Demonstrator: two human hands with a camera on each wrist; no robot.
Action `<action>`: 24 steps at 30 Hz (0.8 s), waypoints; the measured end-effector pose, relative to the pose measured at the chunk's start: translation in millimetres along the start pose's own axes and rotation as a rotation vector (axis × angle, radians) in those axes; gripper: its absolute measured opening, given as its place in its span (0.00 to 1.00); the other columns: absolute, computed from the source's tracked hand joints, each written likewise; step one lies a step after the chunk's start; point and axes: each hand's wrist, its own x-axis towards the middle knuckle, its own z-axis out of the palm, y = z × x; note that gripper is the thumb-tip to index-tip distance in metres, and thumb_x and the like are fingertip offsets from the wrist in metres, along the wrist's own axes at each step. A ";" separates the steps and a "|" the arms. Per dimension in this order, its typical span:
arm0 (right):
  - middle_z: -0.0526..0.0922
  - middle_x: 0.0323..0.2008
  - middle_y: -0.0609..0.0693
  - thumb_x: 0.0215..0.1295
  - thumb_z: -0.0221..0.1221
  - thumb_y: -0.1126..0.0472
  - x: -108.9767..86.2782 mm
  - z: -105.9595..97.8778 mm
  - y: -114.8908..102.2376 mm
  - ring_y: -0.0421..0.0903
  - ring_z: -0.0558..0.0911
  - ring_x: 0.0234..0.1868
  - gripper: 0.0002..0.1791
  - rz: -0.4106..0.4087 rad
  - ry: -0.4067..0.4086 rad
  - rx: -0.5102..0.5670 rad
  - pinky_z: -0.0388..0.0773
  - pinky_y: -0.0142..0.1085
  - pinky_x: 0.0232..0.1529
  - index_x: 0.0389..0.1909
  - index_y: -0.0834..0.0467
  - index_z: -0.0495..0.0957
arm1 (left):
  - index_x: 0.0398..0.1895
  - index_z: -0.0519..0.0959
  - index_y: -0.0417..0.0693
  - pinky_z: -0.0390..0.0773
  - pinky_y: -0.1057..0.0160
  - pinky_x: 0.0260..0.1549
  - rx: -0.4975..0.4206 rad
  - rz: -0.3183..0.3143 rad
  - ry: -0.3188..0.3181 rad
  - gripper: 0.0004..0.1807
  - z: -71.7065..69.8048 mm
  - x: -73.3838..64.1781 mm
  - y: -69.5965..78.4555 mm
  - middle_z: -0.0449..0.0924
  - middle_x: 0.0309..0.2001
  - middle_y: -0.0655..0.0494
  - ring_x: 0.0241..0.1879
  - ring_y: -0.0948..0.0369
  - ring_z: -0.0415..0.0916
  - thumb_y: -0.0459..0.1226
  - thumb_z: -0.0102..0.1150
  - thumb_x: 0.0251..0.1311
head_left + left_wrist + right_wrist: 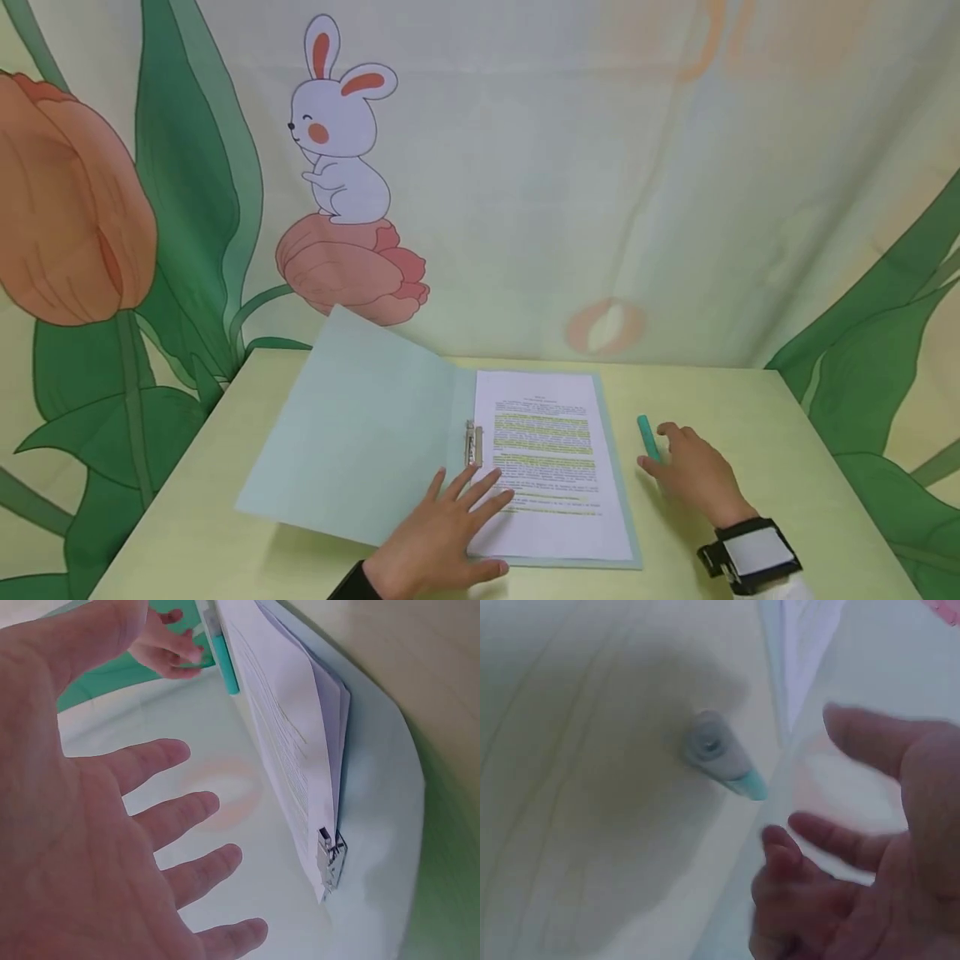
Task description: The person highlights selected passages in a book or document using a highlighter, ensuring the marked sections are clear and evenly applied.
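A pale blue folder (360,433) lies open, its left cover tilted up off the table. On its right side are printed sheets (555,537) with lines marked in yellow, beside a metal clip (474,446) at the spine. My left hand (442,542), fingers spread, is over the lower spine and the sheets' lower left; the left wrist view shows its palm holding nothing. To the right of the folder, a teal marker pen (648,437) lies on the table. My right hand (697,475) hovers beside it, thumb and fingers apart; the right wrist view shows a gap between hand and pen (718,750).
The pale yellow table (750,417) extends on both sides of the folder. Behind it hangs a curtain (525,208) printed with a rabbit, tulips and leaves.
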 end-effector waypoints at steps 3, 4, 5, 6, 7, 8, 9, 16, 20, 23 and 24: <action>0.80 0.30 0.57 0.65 0.60 0.42 7.0 2.3 6.7 0.49 0.77 0.27 0.29 0.075 -0.023 0.053 0.71 0.39 0.24 0.45 0.67 0.75 | 0.75 0.59 0.64 0.57 0.36 0.69 0.009 0.024 0.002 0.41 1.1 -1.5 2.5 0.54 0.78 0.57 0.77 0.49 0.50 0.66 0.50 0.62; 0.79 0.26 0.54 0.65 0.60 0.42 8.8 3.0 8.1 0.47 0.75 0.24 0.28 0.091 -0.031 0.061 0.68 0.37 0.23 0.40 0.66 0.76 | 0.75 0.59 0.64 0.57 0.36 0.68 0.011 0.031 0.007 0.40 1.5 -2.3 3.3 0.54 0.78 0.57 0.77 0.49 0.50 0.66 0.50 0.62; 0.78 0.23 0.52 0.65 0.60 0.41 10.4 3.8 9.3 0.46 0.74 0.23 0.27 0.103 -0.045 0.069 0.67 0.36 0.21 0.36 0.65 0.76 | 0.75 0.59 0.65 0.58 0.36 0.68 0.014 0.035 0.011 0.40 1.9 -2.8 3.9 0.54 0.78 0.57 0.77 0.49 0.50 0.66 0.50 0.62; 0.77 0.22 0.51 0.64 0.60 0.41 12.2 4.6 10.1 0.45 0.74 0.22 0.26 0.111 -0.055 0.075 0.66 0.35 0.21 0.32 0.64 0.76 | 0.75 0.59 0.65 0.58 0.36 0.68 0.016 0.038 0.013 0.40 2.3 -3.2 4.2 0.54 0.78 0.57 0.77 0.49 0.50 0.66 0.49 0.62; 0.76 0.21 0.50 0.63 0.60 0.41 14.1 5.5 10.8 0.45 0.74 0.22 0.26 0.113 -0.062 0.076 0.66 0.35 0.21 0.29 0.63 0.77 | 0.75 0.59 0.64 0.58 0.36 0.68 0.017 0.041 0.015 0.40 2.5 -3.7 4.5 0.54 0.78 0.57 0.77 0.49 0.50 0.66 0.50 0.62; 0.76 0.21 0.50 0.63 0.61 0.41 16.0 6.8 11.3 0.45 0.74 0.22 0.26 0.117 -0.069 0.077 0.66 0.35 0.21 0.26 0.62 0.77 | 0.75 0.59 0.64 0.58 0.36 0.68 0.015 0.042 0.014 0.40 2.4 -4.1 5.0 0.54 0.78 0.57 0.77 0.49 0.50 0.65 0.50 0.62; 0.76 0.20 0.50 0.62 0.61 0.41 17.9 8.0 11.6 0.45 0.74 0.22 0.26 0.122 -0.076 0.073 0.66 0.35 0.21 0.25 0.62 0.77 | 0.75 0.59 0.64 0.58 0.36 0.68 0.011 0.043 0.010 0.40 2.5 -4.3 5.2 0.54 0.78 0.57 0.77 0.49 0.50 0.65 0.50 0.62; 0.75 0.20 0.50 0.61 0.63 0.45 25.9 17.5 16.4 0.45 0.73 0.22 0.23 0.137 -0.078 0.094 0.66 0.34 0.21 0.23 0.63 0.77 | 0.75 0.59 0.64 0.57 0.37 0.69 -0.009 0.064 -0.016 0.39 0.8 -4.2 6.5 0.54 0.78 0.58 0.77 0.50 0.50 0.64 0.50 0.63; 0.74 0.18 0.48 0.63 0.62 0.51 26.8 17.3 16.2 0.45 0.73 0.22 0.20 0.095 -0.058 0.120 0.66 0.33 0.21 0.18 0.62 0.77 | 0.74 0.61 0.62 0.63 0.43 0.67 0.008 0.117 0.047 0.37 2.3 -4.2 7.7 0.60 0.75 0.56 0.74 0.52 0.59 0.63 0.49 0.65; 0.71 0.14 0.46 0.62 0.61 0.54 26.5 12.1 14.3 0.43 0.71 0.19 0.20 0.081 -0.019 0.149 0.65 0.33 0.19 0.14 0.59 0.74 | 0.72 0.63 0.60 0.70 0.50 0.64 0.030 0.161 0.125 0.35 1.9 -3.7 9.5 0.66 0.71 0.57 0.68 0.56 0.66 0.62 0.49 0.66; 0.70 0.14 0.46 0.62 0.60 0.54 26.0 8.6 12.6 0.43 0.70 0.18 0.20 0.080 0.000 0.162 0.64 0.33 0.19 0.13 0.59 0.74 | 0.72 0.63 0.60 0.71 0.52 0.62 0.038 0.169 0.145 0.35 1.3 -3.3 10.0 0.68 0.70 0.58 0.67 0.57 0.68 0.62 0.48 0.67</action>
